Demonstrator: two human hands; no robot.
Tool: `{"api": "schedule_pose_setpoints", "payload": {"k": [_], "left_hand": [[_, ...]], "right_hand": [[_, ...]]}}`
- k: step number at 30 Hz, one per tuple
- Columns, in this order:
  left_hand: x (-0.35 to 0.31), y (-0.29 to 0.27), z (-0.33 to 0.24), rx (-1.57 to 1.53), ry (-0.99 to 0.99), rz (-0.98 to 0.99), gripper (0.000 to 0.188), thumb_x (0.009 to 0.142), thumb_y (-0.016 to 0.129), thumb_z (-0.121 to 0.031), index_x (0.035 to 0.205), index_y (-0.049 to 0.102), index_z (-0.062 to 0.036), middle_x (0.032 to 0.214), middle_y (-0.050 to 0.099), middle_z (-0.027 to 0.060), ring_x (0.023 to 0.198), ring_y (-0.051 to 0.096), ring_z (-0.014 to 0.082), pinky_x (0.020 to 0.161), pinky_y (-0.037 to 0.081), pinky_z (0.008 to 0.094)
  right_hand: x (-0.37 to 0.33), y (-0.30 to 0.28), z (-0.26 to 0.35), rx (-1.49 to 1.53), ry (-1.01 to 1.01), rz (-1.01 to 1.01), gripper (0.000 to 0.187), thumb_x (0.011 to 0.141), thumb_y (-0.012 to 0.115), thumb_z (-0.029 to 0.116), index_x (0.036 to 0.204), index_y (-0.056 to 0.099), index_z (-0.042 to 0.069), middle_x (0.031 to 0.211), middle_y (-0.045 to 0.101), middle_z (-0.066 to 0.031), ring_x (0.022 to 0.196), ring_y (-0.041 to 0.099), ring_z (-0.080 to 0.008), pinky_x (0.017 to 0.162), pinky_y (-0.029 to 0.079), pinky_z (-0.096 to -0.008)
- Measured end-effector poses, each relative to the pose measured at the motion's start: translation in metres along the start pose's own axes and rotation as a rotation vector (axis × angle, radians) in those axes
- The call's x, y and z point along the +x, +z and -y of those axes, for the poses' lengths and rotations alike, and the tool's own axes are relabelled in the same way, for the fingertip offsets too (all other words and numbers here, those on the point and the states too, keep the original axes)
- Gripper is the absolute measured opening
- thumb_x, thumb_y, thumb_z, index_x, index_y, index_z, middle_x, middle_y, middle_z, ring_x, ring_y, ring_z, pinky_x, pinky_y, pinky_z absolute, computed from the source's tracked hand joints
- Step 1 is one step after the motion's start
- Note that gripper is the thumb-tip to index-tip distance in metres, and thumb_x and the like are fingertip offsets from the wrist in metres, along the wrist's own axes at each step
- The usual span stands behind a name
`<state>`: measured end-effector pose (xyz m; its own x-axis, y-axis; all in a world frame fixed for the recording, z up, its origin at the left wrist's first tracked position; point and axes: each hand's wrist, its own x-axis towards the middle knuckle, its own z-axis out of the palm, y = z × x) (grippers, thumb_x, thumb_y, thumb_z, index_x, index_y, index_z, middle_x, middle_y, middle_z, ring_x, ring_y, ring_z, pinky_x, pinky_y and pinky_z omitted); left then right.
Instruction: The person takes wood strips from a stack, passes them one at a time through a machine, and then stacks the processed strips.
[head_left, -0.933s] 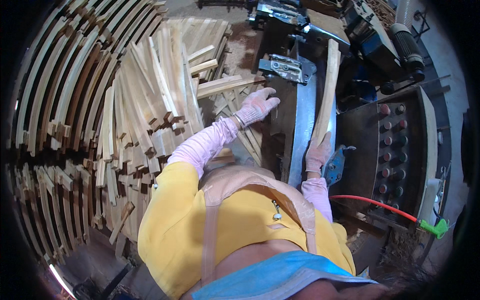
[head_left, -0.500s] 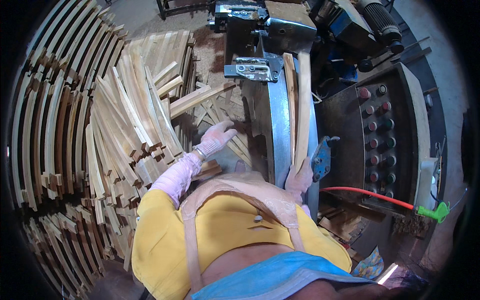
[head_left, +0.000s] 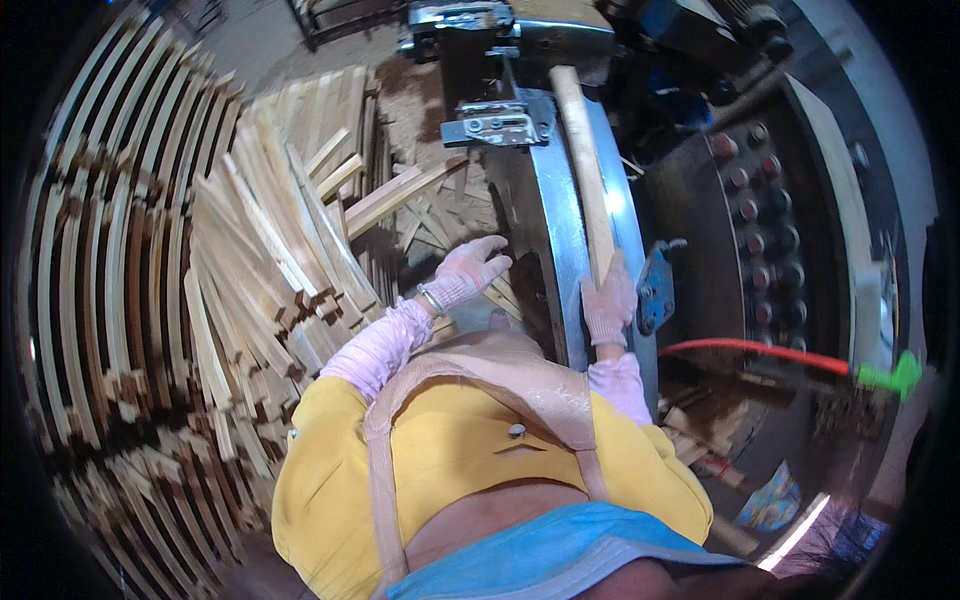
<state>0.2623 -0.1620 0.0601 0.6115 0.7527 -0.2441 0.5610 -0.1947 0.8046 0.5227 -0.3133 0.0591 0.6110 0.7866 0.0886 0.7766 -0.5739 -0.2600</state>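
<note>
A long pale wooden strip [head_left: 588, 170] lies lengthwise along the shiny metal bed [head_left: 560, 215] of a machine. My right hand [head_left: 608, 300], in a pinkish glove, is closed around the strip's near end. The strip's far end lies just short of the machine's metal housing [head_left: 565, 45]. My left hand [head_left: 466, 272], gloved the same way, hovers left of the bed with its fingers apart and nothing in it. Beyond that hand, a metal bracket [head_left: 497, 127] projects left from the bed.
A loose heap of wooden strips [head_left: 270, 215] rises at the left, beside tall stacks of strips [head_left: 95, 250]. To the right stand a button panel [head_left: 760, 225], a blue clamp-like part [head_left: 656, 288] and a red hose [head_left: 750, 348] with a green nozzle [head_left: 890, 376].
My right hand has moved forward along the bed with the strip. A second, darker strip beside it no longer shows. My left hand has shifted slightly right, still open.
</note>
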Motion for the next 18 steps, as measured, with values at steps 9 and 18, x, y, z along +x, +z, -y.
{"api": "schedule_pose_setpoints", "payload": {"k": [9, 18], "left_hand": [[-0.032, -0.027, 0.028, -0.128, 0.016, 0.001, 0.055, 0.097, 0.062, -0.034, 0.141, 0.059, -0.0007, 0.139, 0.064, 0.0201, 0.132, 0.060, 0.0308, 0.114, 0.043, 0.0387], [-0.038, -0.073, 0.014, 0.055, 0.055, -0.192, 0.052, 0.094, 0.061, -0.045, 0.134, 0.064, -0.0122, 0.124, 0.069, 0.0194, 0.119, 0.064, 0.0373, 0.104, 0.049, 0.0459]], "right_hand": [[-0.075, -0.025, -0.053, -0.318, 0.129, -0.026, 0.063, 0.086, 0.074, 0.039, 0.142, 0.055, 0.014, 0.104, 0.072, -0.0185, 0.096, 0.070, -0.0393, 0.084, 0.056, -0.0540], [0.083, 0.068, -0.027, -0.178, 0.007, -0.520, 0.073, 0.087, 0.075, 0.051, 0.146, 0.053, 0.014, 0.113, 0.069, -0.0160, 0.091, 0.069, -0.0331, 0.079, 0.057, -0.0466]]}}
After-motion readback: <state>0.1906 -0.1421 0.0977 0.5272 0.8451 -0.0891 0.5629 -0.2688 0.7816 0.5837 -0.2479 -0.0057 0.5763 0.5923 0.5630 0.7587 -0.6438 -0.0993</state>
